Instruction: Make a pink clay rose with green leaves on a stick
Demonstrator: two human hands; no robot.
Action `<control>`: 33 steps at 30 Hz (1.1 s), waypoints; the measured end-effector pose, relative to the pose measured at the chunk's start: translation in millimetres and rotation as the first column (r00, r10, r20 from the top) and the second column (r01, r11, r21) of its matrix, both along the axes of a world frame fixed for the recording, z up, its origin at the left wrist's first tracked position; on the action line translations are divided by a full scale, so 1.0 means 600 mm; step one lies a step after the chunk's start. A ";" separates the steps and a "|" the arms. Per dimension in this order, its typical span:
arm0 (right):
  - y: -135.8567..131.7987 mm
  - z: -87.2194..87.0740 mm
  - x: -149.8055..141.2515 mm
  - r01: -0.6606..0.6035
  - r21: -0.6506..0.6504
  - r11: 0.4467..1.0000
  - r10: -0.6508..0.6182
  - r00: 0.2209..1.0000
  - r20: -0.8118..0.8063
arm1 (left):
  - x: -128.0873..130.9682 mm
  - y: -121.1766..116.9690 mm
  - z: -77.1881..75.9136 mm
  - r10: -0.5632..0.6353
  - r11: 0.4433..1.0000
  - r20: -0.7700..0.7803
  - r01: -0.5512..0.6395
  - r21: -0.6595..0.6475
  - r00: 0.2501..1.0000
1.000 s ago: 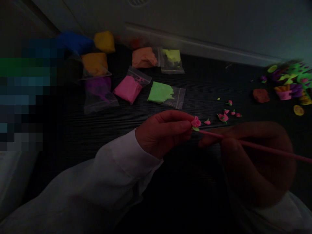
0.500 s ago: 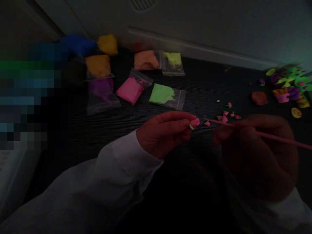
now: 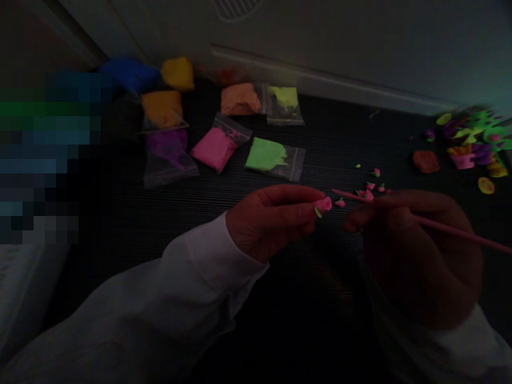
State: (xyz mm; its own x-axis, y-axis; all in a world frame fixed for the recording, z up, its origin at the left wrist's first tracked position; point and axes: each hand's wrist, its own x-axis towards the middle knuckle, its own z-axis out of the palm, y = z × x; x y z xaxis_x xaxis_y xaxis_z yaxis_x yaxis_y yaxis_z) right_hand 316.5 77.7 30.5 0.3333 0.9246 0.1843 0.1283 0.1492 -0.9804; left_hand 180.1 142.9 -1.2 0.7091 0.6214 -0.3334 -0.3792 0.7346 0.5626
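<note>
My left hand (image 3: 276,216) pinches a tiny pink clay rose (image 3: 323,205) with a green leaf between thumb and fingertips, over the dark ribbed mat (image 3: 224,197). My right hand (image 3: 416,250) is closed on a thin pink stick tool (image 3: 448,228); the stick's tip points left, a little right of and above the rose, not touching it. Several more small pink clay buds (image 3: 370,189) lie on the mat just behind the stick's tip.
Zip bags of clay lie at the back: pink (image 3: 216,148), light green (image 3: 270,156), purple (image 3: 166,149), orange (image 3: 239,99), yellow-green (image 3: 284,101), amber (image 3: 162,108). Blue (image 3: 128,72) and yellow (image 3: 178,72) lumps sit beyond. Finished clay pieces (image 3: 476,141) crowd the far right.
The stick's tip was touching the rose a second ago; my right hand has drawn it away to the right and slightly up. My left hand holds the rose almost still.
</note>
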 end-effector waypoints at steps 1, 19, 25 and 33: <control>0.000 0.001 0.001 -0.005 0.000 1.000 0.006 1.000 -0.009 | 0.000 0.000 0.001 -0.007 1.000 0.000 0.007 0.003 1.000; -0.007 0.003 -0.010 0.054 -0.014 0.998 -0.053 0.998 0.024 | 0.003 -0.002 0.006 -0.037 0.999 0.013 0.037 0.024 0.999; -0.012 0.006 -0.014 0.050 -0.012 0.999 -0.050 0.998 0.038 | 0.003 -0.002 0.003 -0.036 0.999 0.007 0.036 0.031 0.999; -0.015 0.007 -0.015 0.040 -0.003 0.999 -0.039 0.997 0.066 | 0.004 -0.001 0.005 -0.034 0.999 -0.010 0.034 0.023 0.999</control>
